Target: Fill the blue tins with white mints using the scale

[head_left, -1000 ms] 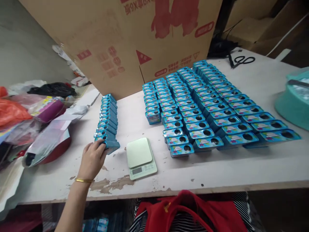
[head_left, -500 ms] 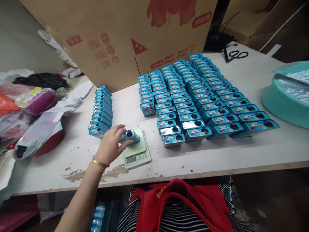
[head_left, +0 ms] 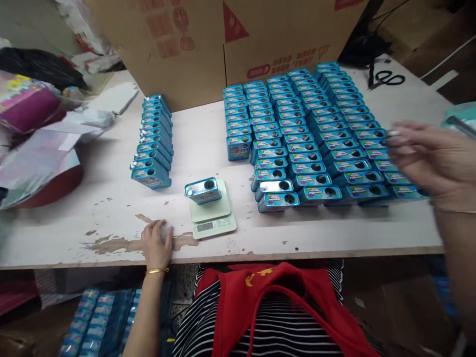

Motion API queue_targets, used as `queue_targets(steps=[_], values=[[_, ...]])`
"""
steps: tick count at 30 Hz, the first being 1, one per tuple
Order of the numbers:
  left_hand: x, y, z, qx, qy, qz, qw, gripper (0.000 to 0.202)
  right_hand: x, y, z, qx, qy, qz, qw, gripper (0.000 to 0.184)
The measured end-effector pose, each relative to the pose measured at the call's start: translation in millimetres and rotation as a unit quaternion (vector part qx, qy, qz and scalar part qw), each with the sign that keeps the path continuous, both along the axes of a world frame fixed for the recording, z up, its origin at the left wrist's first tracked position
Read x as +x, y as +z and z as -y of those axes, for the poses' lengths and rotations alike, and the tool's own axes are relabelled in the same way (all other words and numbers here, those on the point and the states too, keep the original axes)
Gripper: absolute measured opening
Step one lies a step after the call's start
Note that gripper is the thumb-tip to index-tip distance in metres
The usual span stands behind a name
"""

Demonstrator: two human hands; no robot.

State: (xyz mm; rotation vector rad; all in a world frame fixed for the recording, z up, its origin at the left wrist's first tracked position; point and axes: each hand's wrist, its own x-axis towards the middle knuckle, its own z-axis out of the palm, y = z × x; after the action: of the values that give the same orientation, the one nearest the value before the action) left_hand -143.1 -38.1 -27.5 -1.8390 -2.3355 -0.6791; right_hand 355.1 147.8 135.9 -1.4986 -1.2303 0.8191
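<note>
Scale [head_left: 219, 226], one in all, carries a single blue candy tin [head_left: 203, 192], upright with its round hole upward, presumably so it stands level and reachable from above. Left hand [head_left: 156, 244] rests on the bench [head_left: 111, 213] near it, fingers loosely spread, nothing visible in them; the right hand [head_left: 431, 161] is raised, fingertips pinched, blur hiding anything held. Roughly ten tins [head_left: 150, 174] line the left; five rows of tins [head_left: 322, 192] stand right, apparently ranked to save room, too crowded to count.
</note>
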Motion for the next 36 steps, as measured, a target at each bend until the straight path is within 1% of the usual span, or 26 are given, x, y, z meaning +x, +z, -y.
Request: queue_targets(steps=[1,2,3,4,6,8,10,12,15,17,21,27,30,32,34,36], values=[[2.0,-2.7,0.8,0.005,0.002,-0.01,1.0,0.04,-19.7,0.1,0.8,-0.055,0.042,-0.066,0.995,0.023],[3.3,-3.9,1.1,0.011,0.004,-0.013,1.0,0.04,-43.1,-0.4,3.0,-0.105,0.086,-0.136,0.981,0.02],[3.7,-4.2,1.3,0.016,0.005,-0.012,1.0,0.039,-68.9,-1.2,6.5,-0.133,0.133,-0.175,0.966,0.015],[3.4,-4.0,1.5,0.021,0.004,-0.007,1.0,0.039,-95.7,-2.5,10.6,-0.146,0.184,-0.186,0.954,0.011],[1.2,-3.5,2.1,0.03,0.0,0.005,1.0,0.037,-146.5,-5.7,18.8,-0.142,0.279,-0.163,0.936,0.012],[-1.5,-3.7,2.9,0.038,-0.004,0.013,0.999,0.036,-187.4,-10.1,23.6,-0.125,0.359,-0.105,0.919,0.013],[-3.5,-4.7,3.3,0.046,-0.008,0.018,0.999,0.035,-215.5,-15.2,24.0,-0.095,0.41,-0.033,0.906,0.013],[-4.5,-5.8,3.0,0.056,-0.011,0.025,0.998,0.034,-232.0,-19.6,21.9,-0.037,0.439,0.053,0.896,0.016],[-3.9,-5.9,2.5,0.067,-0.011,0.036,0.997,0.03,-242.8,-22.4,19.7,0.056,0.456,0.167,0.872,0.019],[-2.9,-4.8,2.5,0.066,-0.011,0.041,0.997,0.028,-245.5,-21.7,19.9,0.083,0.465,0.208,0.856,0.021],[-1.3,-3.1,3.2,0.069,-0.013,0.046,0.997,0.025,-247.3,-19.6,21.1,0.099,0.48,0.238,0.838,0.025],[-1.7,-4.9,3.8,0.07,-0.012,0.048,0.996,0.025,-247.9,-21.8,20.7,0.103,0.489,0.254,0.828,0.025],[-1.6,-6.1,3.7,0.07,-0.013,0.048,0.996,0.024,-248.3,-20.0,20.7,0.115,0.486,0.259,0.827,0.025],[-1.4,-6.4,3.6,0.069,-0.012,0.05,0.996,0.024,-244.6,-15.1,19.4,0.133,0.474,0.25,0.834,0.023],[-1.7,-6.8,3.6,0.068,-0.012,0.053,0.996,0.024,-232.8,-7.4,15.2,0.155,0.449,0.238,0.847,0.019],[-2.8,-7.6,3.9,0.067,-0.011,0.055,0.996,0.024,-208.4,1.1,7.4,0.165,0.394,0.227,0.875,0.015]])
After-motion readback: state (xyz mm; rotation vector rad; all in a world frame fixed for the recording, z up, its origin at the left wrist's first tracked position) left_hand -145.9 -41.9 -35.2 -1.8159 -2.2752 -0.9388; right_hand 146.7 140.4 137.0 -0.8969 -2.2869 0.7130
